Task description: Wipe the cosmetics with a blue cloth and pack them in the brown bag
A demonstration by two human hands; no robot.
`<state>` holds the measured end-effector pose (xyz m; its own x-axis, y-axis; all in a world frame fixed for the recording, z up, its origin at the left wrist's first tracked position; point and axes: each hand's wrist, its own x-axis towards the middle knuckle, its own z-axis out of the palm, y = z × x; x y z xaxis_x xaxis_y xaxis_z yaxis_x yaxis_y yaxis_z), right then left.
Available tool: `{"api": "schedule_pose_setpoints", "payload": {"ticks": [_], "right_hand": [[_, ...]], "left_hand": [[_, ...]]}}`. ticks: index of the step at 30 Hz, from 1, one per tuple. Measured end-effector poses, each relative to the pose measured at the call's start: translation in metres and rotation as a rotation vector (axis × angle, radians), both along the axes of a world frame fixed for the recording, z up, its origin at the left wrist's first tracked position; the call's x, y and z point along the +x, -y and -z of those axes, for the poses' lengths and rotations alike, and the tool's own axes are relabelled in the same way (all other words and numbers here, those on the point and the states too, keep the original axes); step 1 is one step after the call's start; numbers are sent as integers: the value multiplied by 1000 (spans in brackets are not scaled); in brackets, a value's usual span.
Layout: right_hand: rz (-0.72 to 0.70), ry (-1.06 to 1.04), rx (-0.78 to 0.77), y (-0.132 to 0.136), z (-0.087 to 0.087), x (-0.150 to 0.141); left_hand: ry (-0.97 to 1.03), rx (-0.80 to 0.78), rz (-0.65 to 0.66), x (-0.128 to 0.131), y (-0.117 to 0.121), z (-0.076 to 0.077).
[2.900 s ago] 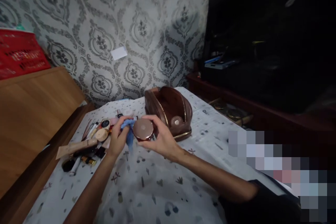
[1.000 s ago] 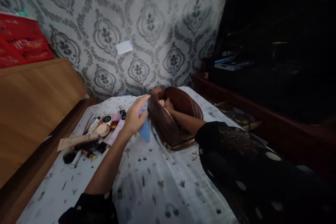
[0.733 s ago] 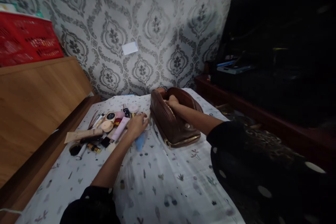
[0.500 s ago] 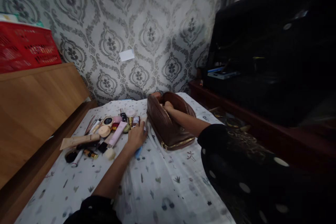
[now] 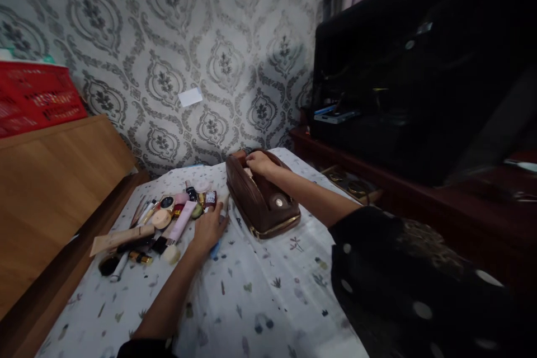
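Note:
A brown leather makeup bag [image 5: 264, 207] with a gold zip stands unzipped on the white patterned cloth [image 5: 251, 302]. My right hand [image 5: 259, 163] reaches into its opening from the right, fingers bent together near the far left wall. A small pale thing shows just under those fingers; what they hold is hidden. To the left of the bag, my left hand [image 5: 208, 230] rests beside the makeup pile with fingers stretched out, next to a pale tube [image 5: 225, 205]. Around it lie a pink tube [image 5: 183, 222], a beige tube [image 5: 121, 239], a round compact [image 5: 166, 203] and a cream jar [image 5: 161, 218].
Patterned wallpaper [image 5: 168, 56] rises behind the cloth. A wooden panel [image 5: 62, 173] with a red plastic basket [image 5: 37, 95] on it borders the left side. On the right are a dark television-like screen [image 5: 411, 95] and an open drawer [image 5: 348, 183].
My right hand has risen and moved left inside the bag, uncovering a round metal snap. My left hand stays by the makeup pile. The view has shifted slightly to the right.

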<state>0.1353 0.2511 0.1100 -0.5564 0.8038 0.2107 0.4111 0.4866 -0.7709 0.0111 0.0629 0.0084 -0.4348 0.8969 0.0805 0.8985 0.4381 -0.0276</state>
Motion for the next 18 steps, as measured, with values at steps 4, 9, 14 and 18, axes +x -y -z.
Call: {"api": "schedule_pose_setpoints", "payload": {"ticks": [4,9,14,18], "right_hand": [[-63,142,44,37,-2,41],[-71,379,398,93,24,78],[-77,448,436,96,30,79],[-37,227,515,95,39,77]], "left_hand": [[-28,46,6,1,0,4],[-49,80,-9,6,1,6],[-41,94,-9,10,4,6],[38,132,-38,9,9,5]]}}
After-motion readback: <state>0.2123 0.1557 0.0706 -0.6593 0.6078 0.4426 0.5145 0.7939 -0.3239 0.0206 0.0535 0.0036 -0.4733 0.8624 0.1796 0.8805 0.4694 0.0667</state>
